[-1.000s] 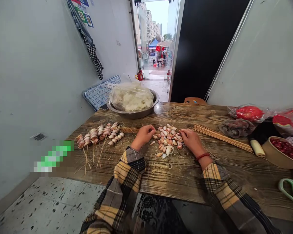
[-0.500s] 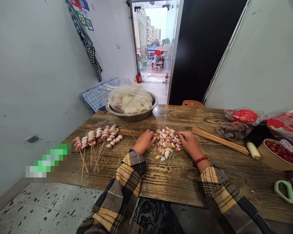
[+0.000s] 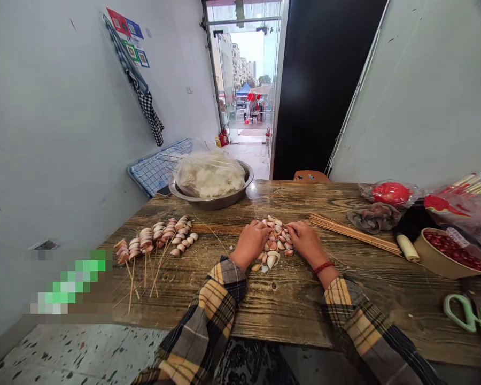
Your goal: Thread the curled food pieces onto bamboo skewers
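Observation:
Loose garlic cloves (image 3: 279, 241) lie in a pile on the wooden table. My left hand (image 3: 251, 241) reaches over the pile's left side, its fingers curled down against the cloves; its fingertips and anything between them are hidden. At the right edge of the pile, my right hand (image 3: 305, 241) is closed in a pinch on what looks like a thin bamboo skewer, pointing left over the cloves. To the left lie several garlic skewers (image 3: 146, 239), cloves threaded in rows with their bare stick ends toward me.
A metal basin (image 3: 212, 203) with a plastic bag of pale, lumpy food (image 3: 214, 179) stands at the back. On the right are a bundle of bamboo skewers (image 3: 355, 233), a grey cloth (image 3: 374, 217), a bowl of red fruit (image 3: 436, 262) and green-handled scissors (image 3: 460, 313).
My left hand has moved right, from beside the pile onto the garlic cloves. My right hand stays at the pile's right edge. The camera view has shifted slightly.

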